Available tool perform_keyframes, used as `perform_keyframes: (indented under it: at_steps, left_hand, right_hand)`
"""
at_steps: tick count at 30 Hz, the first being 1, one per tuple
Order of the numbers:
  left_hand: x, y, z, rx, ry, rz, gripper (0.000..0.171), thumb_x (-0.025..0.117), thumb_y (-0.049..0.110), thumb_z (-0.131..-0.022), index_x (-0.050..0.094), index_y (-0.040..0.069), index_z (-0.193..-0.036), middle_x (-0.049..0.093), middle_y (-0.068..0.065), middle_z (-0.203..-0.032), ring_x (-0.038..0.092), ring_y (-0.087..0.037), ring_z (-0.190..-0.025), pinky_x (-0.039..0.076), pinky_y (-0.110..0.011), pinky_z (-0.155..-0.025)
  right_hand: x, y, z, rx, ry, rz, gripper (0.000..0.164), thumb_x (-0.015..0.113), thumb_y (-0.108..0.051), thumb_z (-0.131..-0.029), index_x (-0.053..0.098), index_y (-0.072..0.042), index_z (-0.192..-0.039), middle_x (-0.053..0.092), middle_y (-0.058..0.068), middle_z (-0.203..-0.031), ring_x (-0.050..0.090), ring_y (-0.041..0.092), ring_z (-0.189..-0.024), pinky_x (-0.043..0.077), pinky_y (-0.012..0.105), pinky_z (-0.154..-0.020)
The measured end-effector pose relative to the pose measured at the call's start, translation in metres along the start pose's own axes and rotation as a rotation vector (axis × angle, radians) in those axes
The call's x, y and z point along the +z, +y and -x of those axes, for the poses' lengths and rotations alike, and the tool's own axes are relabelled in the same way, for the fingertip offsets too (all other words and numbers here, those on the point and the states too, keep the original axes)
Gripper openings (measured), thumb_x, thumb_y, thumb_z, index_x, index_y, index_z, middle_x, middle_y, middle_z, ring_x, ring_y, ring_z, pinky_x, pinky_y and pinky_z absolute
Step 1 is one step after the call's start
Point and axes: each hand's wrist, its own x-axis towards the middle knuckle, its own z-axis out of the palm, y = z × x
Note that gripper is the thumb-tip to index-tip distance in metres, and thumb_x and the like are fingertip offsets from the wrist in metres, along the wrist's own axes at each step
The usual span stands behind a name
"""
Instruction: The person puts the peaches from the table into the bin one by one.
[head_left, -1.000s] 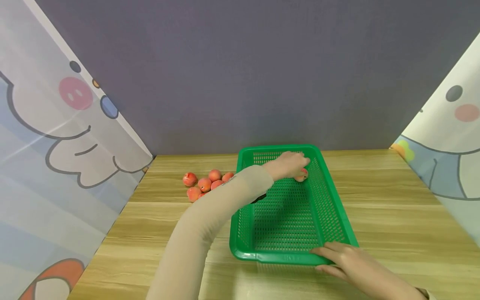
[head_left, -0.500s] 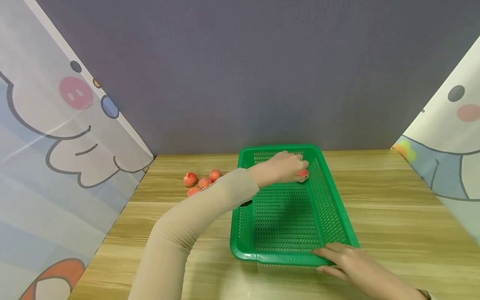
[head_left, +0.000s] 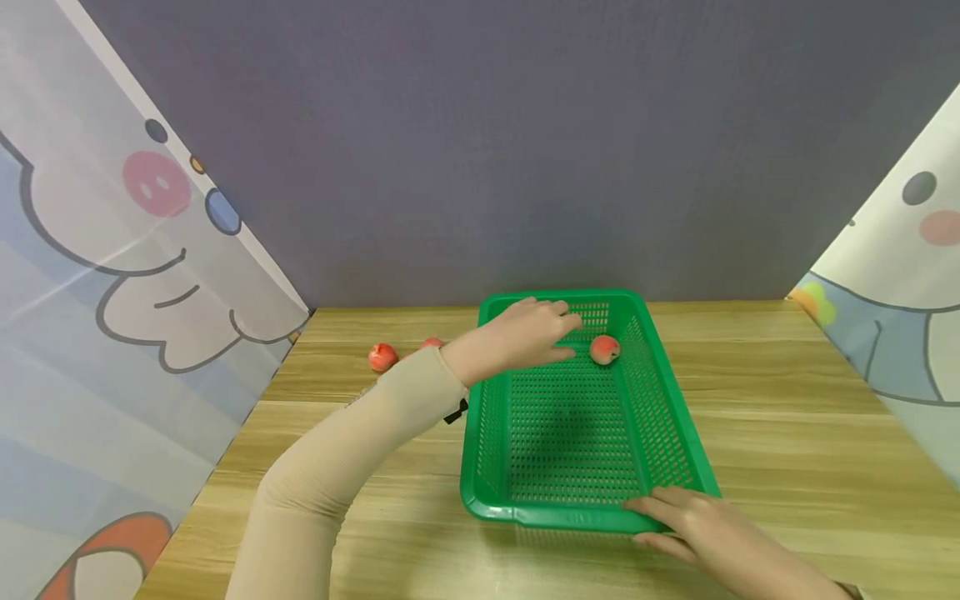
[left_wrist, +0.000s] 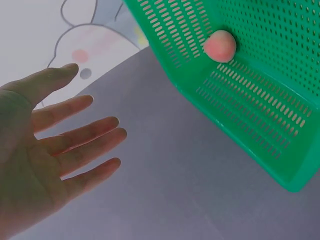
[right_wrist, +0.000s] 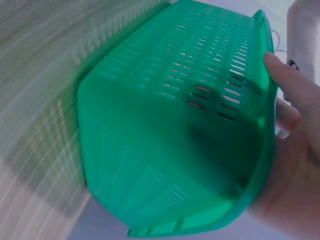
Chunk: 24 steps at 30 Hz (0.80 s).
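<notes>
A green plastic basket (head_left: pixel 577 517) with slotted walls stands on the table. One peach (head_left: pixel 604 350) lies inside it, in the far right corner; the left wrist view shows the same peach (left_wrist: pixel 220 46) against the slotted wall. My left hand (head_left: pixel 525 335) is over the basket's far left part, fingers spread and holding nothing, to the left of that peach. At the near right corner my right hand (head_left: pixel 697 521) grips the basket's rim, its thumb on the outer side in the right wrist view and its fingers over the edge.
Left of the basket, more peaches (head_left: pixel 382 357) lie on the wooden table (head_left: pixel 787 417), partly hidden behind my left sleeve (head_left: pixel 360 442). A dark grey panel (head_left: pixel 525 150) rises at the back, with cartoon-printed sheets on both sides.
My left hand has let go of the peach in the basket's far right corner and drawn back left, its fingers opening. The right hand has stayed on the rim.
</notes>
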Motion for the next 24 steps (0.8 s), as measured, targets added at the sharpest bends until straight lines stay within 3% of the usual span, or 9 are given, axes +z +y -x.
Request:
perform_keyframes:
  at_steps: [5, 15, 20, 24]
  left_hand:
    - [0.002, -0.007, 0.02, -0.027, 0.068, 0.031, 0.039, 0.054, 0.035, -0.087, 0.054, 0.014, -0.12, 0.057, -0.001, -0.106, 0.056, -0.013, -0.091, 0.043, -0.029, -0.077]
    - [0.008, -0.019, 0.054, -0.107, 0.192, 0.104, 0.035, 0.06, 0.03, -0.084, 0.057, 0.012, -0.114, 0.058, -0.003, -0.101, 0.056, -0.017, -0.089, 0.043, -0.031, -0.075]
    - [0.017, -0.025, 0.07, -0.122, 0.286, 0.127, 0.033, 0.063, 0.027, -0.082, 0.059, 0.009, -0.11, 0.059, -0.004, -0.096, 0.056, -0.017, -0.083, 0.045, -0.032, -0.075]
    - [0.028, -0.03, 0.08, -0.114, 0.387, 0.138, 0.031, 0.066, 0.023, -0.08, 0.061, 0.006, -0.105, 0.06, -0.005, -0.09, 0.056, -0.015, -0.068, 0.046, -0.029, -0.064]
  right_hand:
    - [0.0, 0.0, 0.0, -0.002, 0.005, -0.002, 0.028, 0.064, -0.031, -0.079, 0.063, -0.017, -0.103, 0.064, 0.002, -0.093, 0.062, 0.023, -0.08, 0.051, 0.034, -0.059]
    - [0.0, 0.001, 0.0, 0.01, -0.014, -0.014, 0.028, 0.063, -0.03, -0.08, 0.063, -0.016, -0.104, 0.064, 0.002, -0.095, 0.061, 0.023, -0.082, 0.051, 0.035, -0.06]
    - [0.001, 0.001, 0.001, 0.007, -0.002, -0.008, 0.028, 0.064, -0.03, -0.079, 0.063, -0.017, -0.104, 0.064, 0.003, -0.094, 0.062, 0.024, -0.081, 0.051, 0.035, -0.059]
    - [0.001, 0.001, 0.001, -0.008, 0.01, -0.009, 0.028, 0.064, -0.03, -0.078, 0.063, -0.016, -0.103, 0.064, 0.002, -0.093, 0.062, 0.023, -0.08, 0.051, 0.034, -0.059]
